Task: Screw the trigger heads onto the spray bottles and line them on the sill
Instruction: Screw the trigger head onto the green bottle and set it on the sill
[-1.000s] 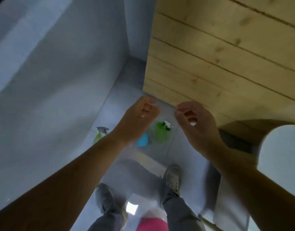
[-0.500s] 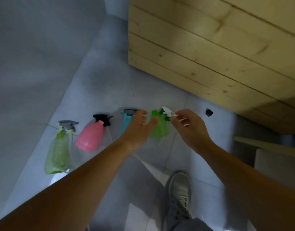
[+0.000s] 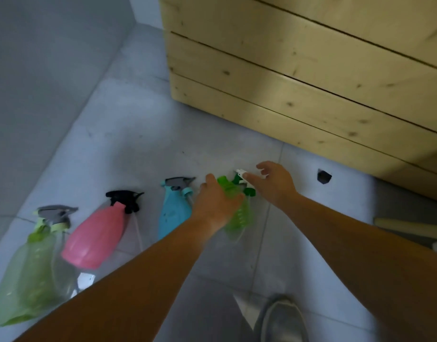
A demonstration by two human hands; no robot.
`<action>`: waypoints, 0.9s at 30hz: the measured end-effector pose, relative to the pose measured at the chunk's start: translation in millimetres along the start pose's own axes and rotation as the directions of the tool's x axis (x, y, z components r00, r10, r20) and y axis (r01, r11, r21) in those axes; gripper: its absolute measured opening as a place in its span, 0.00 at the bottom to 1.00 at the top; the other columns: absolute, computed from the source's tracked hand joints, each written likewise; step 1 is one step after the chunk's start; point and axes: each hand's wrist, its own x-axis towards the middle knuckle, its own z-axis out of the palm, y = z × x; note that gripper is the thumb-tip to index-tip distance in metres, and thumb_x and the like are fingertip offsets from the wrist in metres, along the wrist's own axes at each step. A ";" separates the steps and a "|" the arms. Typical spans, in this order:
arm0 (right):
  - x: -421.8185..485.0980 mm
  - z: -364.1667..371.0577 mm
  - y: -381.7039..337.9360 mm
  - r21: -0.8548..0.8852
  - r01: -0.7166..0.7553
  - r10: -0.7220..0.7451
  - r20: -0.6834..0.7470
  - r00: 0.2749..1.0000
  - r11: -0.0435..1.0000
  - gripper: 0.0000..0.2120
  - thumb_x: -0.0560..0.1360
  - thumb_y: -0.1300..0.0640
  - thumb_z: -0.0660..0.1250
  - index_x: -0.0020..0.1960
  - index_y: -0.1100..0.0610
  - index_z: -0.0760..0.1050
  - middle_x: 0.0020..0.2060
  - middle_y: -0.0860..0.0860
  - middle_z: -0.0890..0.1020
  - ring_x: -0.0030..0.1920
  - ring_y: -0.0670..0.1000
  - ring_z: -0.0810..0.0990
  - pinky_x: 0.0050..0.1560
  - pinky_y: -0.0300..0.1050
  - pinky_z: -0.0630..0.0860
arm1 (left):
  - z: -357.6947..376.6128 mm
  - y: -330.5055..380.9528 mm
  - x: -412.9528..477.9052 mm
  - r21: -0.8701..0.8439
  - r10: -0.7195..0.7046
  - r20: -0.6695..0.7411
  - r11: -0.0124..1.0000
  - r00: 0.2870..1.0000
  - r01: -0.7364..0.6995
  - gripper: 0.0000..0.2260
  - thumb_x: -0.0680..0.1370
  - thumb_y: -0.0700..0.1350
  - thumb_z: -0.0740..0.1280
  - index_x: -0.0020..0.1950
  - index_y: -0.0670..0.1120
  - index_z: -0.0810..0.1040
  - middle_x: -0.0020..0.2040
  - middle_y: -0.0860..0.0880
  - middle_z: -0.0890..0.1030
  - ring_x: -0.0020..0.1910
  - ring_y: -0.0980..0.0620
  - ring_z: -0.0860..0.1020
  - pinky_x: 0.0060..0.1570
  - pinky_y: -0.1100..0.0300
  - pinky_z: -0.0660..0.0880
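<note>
Both hands reach down to the bright green ribbed plastic spray bottle (image 3: 238,218) on the pale tiled floor (image 3: 143,134): the left hand (image 3: 216,201) lies curled over its shoulder, hiding the neck, so how firmly it grips cannot be told, while the right hand (image 3: 276,185) pinches the white and green trigger head (image 3: 243,180) between thumb and fingertips, other fingers spread. Left of it, in a row, stand a light blue bottle with a grey trigger (image 3: 173,211), a pink bottle with a black trigger (image 3: 96,236), and a blurred, translucent pale green bottle (image 3: 27,275) cut by the frame edge. Beyond stands a pine plank crate (image 3: 299,77), with a small dark object (image 3: 324,176), too small to identify, near it.
</note>
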 end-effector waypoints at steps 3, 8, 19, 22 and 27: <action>15.2 8.1 3.8 -0.035 -0.037 0.038 0.048 0.998 0.999 0.32 0.65 0.33 0.72 0.61 0.52 0.78 0.56 0.53 0.83 0.55 0.55 0.81 0.55 0.47 0.76 | 7.7 0.8 3.2 0.060 -0.006 -0.001 0.998 1.000 0.006 0.36 0.72 0.58 0.72 0.71 0.44 0.61 0.64 0.40 0.76 0.60 0.39 0.79 0.57 0.42 0.80; 19.4 8.9 7.2 -0.093 -0.044 0.053 0.095 0.994 0.995 0.26 0.64 0.41 0.78 0.53 0.57 0.79 0.49 0.56 0.83 0.49 0.56 0.81 0.50 0.51 0.79 | 16.5 -2.2 5.5 0.087 -0.033 0.021 0.996 0.999 0.032 0.34 0.72 0.59 0.72 0.69 0.43 0.62 0.62 0.41 0.77 0.59 0.42 0.79 0.56 0.44 0.80; 10.3 2.6 4.0 0.177 -0.058 0.033 0.140 0.990 0.983 0.14 0.67 0.55 0.78 0.44 0.65 0.82 0.38 0.58 0.79 0.40 0.56 0.79 0.43 0.52 0.78 | 20.6 -1.5 -1.1 -0.001 0.032 -0.008 0.999 0.999 -0.032 0.33 0.71 0.58 0.74 0.68 0.44 0.66 0.61 0.43 0.79 0.57 0.44 0.80 0.47 0.52 0.78; 6.7 -14.4 0.0 0.299 -0.115 0.077 0.136 0.988 0.947 0.08 0.69 0.57 0.77 0.42 0.60 0.81 0.44 0.61 0.83 0.43 0.57 0.82 0.49 0.57 0.83 | 14.5 -2.0 -10.1 -0.108 0.075 -0.019 0.991 0.997 -0.076 0.40 0.69 0.57 0.77 0.74 0.43 0.64 0.65 0.44 0.77 0.59 0.46 0.80 0.54 0.51 0.81; -8.5 -50.3 -26.6 0.433 -0.007 -0.019 0.055 0.998 0.901 0.10 0.74 0.59 0.73 0.51 0.64 0.79 0.53 0.65 0.83 0.43 0.54 0.81 0.33 0.39 0.81 | -16.1 9.2 -35.9 -0.256 0.188 0.006 0.950 0.982 -0.180 0.48 0.70 0.54 0.79 0.81 0.44 0.56 0.71 0.45 0.72 0.65 0.47 0.76 0.62 0.52 0.78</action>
